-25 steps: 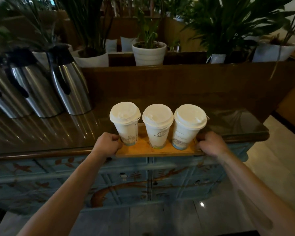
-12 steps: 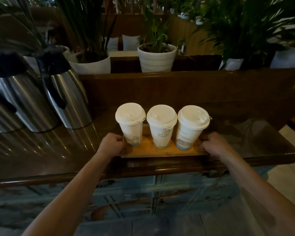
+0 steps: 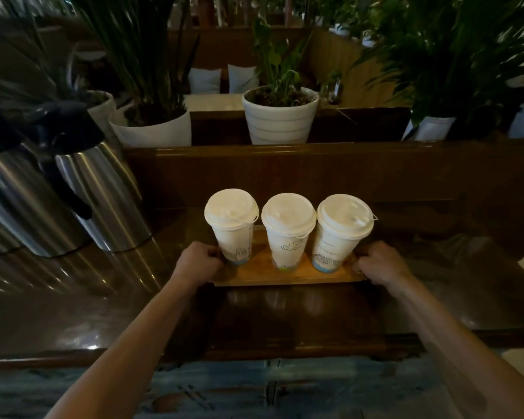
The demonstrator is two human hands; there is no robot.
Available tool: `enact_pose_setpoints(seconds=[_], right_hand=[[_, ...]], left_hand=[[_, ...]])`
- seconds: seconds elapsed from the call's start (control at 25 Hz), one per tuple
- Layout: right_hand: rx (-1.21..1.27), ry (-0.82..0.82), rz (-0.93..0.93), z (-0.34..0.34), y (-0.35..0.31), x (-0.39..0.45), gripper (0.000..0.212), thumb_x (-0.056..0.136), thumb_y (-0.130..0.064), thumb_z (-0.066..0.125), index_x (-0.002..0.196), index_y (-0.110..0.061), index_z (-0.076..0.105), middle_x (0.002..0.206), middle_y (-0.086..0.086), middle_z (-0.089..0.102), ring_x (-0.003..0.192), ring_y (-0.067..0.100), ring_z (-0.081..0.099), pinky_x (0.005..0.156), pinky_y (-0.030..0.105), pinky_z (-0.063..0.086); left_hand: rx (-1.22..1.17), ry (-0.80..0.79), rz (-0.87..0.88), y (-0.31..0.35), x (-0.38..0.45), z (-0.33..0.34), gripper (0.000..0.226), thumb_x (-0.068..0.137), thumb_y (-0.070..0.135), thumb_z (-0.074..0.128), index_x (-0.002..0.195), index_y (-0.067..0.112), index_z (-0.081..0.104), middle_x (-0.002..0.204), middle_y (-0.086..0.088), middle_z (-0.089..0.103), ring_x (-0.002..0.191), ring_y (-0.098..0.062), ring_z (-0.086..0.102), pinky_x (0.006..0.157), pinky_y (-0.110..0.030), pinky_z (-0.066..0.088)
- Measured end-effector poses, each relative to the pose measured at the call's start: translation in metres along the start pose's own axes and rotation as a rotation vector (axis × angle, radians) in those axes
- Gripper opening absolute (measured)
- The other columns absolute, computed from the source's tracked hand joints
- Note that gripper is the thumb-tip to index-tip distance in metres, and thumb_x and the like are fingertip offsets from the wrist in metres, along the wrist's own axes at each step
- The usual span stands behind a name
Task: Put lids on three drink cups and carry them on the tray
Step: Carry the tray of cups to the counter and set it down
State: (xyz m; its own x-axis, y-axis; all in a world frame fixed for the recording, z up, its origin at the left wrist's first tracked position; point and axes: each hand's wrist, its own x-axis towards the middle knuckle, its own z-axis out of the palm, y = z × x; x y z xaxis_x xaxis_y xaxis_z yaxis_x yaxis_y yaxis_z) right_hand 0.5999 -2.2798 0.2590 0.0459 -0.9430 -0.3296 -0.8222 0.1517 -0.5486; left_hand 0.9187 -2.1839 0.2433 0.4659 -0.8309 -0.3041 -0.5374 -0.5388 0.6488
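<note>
While both hands, left (image 3: 198,261) and right (image 3: 381,263), grasp its ends, the flat wooden tray (image 3: 288,275) on the dark glossy table (image 3: 285,316) holds three white-lidded paper cups (image 3: 288,234) in a row; contents hidden.

My curled hands (image 3: 198,261) hid both ends of the tray (image 3: 288,275), the cups (image 3: 288,234) covered its far edge, the left picture edge cut off a steel flask (image 3: 0,189), and the cup prints were too small to read.
</note>
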Motion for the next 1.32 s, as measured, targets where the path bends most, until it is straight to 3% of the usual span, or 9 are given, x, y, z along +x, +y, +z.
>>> enact_pose_setpoints(seconds=[0.28,0.48,0.56,0.64,0.72,0.84,1.0,1.16,1.32], right_hand=[[-0.057,-0.045,-0.064,-0.005,0.003,0.029,0.012,0.079,-0.01,0.064,0.068,-0.013,0.062,0.069,0.007,0.061,0.065,0.021,0.059,0.057,0.031,0.044],[-0.136,0.026,-0.153,0.0,0.011,0.027,0.023,0.079,-0.017,0.068,0.061,-0.019,0.054,0.065,0.0,0.058,0.066,0.019,0.059,0.059,0.03,0.045],[-0.141,0.045,-0.219,0.002,0.014,0.025,0.017,0.081,-0.019,0.067,0.067,-0.021,0.057,0.071,-0.001,0.061,0.072,0.021,0.061,0.066,0.035,0.05],[-0.118,0.057,-0.264,0.003,0.018,0.022,0.002,0.086,-0.023,0.065,0.084,-0.024,0.064,0.09,0.002,0.065,0.079,0.02,0.059,0.07,0.034,0.049],[-0.085,0.055,-0.29,0.005,0.024,0.021,0.023,0.09,-0.03,0.063,0.112,-0.023,0.065,0.113,0.005,0.063,0.096,0.023,0.06,0.079,0.033,0.047],[-0.037,-0.013,-0.302,0.001,0.034,0.018,0.053,0.088,-0.039,0.067,0.136,-0.02,0.055,0.132,0.003,0.055,0.118,0.023,0.056,0.097,0.036,0.046],[-0.042,-0.07,-0.315,-0.002,0.035,0.015,0.07,0.077,-0.042,0.078,0.139,-0.024,0.052,0.128,0.0,0.054,0.106,0.018,0.058,0.093,0.035,0.049],[-0.081,-0.031,-0.301,0.0,0.033,0.016,0.077,0.076,-0.043,0.078,0.143,-0.023,0.047,0.139,0.004,0.051,0.117,0.025,0.056,0.102,0.045,0.047],[-0.084,-0.026,-0.314,-0.002,0.028,0.02,0.077,0.078,-0.042,0.077,0.145,-0.022,0.046,0.142,0.005,0.049,0.122,0.026,0.054,0.105,0.046,0.045]], left_hand=[[0.039,0.014,0.0,0.01,0.014,0.007,0.015,0.087,0.008,0.059,0.079,0.019,0.067,0.072,-0.004,0.067,0.061,-0.017,0.065,0.051,-0.028,0.052],[0.043,0.092,0.081,0.002,0.01,0.013,0.013,0.085,0.011,0.06,0.091,0.008,0.072,0.082,-0.01,0.072,0.075,-0.026,0.068,0.071,-0.044,0.059],[0.079,0.129,0.156,-0.001,0.006,0.013,0.014,0.089,0.016,0.06,0.094,0.009,0.071,0.084,-0.009,0.072,0.076,-0.023,0.068,0.07,-0.041,0.057],[0.097,0.161,0.227,-0.005,0.002,0.014,0.014,0.091,0.02,0.061,0.098,0.013,0.071,0.083,0.004,0.068,0.073,-0.009,0.062,0.062,-0.025,0.05],[0.098,0.17,0.26,-0.01,-0.004,0.014,0.023,0.09,0.028,0.064,0.112,0.021,0.068,0.088,0.016,0.056,0.073,0.001,0.051,0.061,-0.009,0.036],[0.073,0.102,0.246,-0.023,-0.009,0.012,0.057,0.083,0.047,0.069,0.135,0.035,0.051,0.112,0.015,0.047,0.089,0.002,0.047,0.069,-0.008,0.031],[0.128,0.036,0.241,-0.031,-0.01,0.011,0.078,0.074,0.05,0.076,0.143,0.036,0.042,0.131,0.012,0.044,0.108,-0.002,0.043,0.089,-0.019,0.035],[0.124,0.089,0.263,-0.032,-0.01,0.014,0.075,0.076,0.044,0.077,0.142,0.034,0.044,0.138,0.007,0.047,0.108,-0.001,0.043,0.087,-0.018,0.033],[0.123,0.087,0.255,-0.028,-0.004,0.013,0.075,0.077,0.044,0.076,0.143,0.032,0.043,0.138,0.006,0.047,0.107,-0.002,0.043,0.083,-0.015,0.033]])
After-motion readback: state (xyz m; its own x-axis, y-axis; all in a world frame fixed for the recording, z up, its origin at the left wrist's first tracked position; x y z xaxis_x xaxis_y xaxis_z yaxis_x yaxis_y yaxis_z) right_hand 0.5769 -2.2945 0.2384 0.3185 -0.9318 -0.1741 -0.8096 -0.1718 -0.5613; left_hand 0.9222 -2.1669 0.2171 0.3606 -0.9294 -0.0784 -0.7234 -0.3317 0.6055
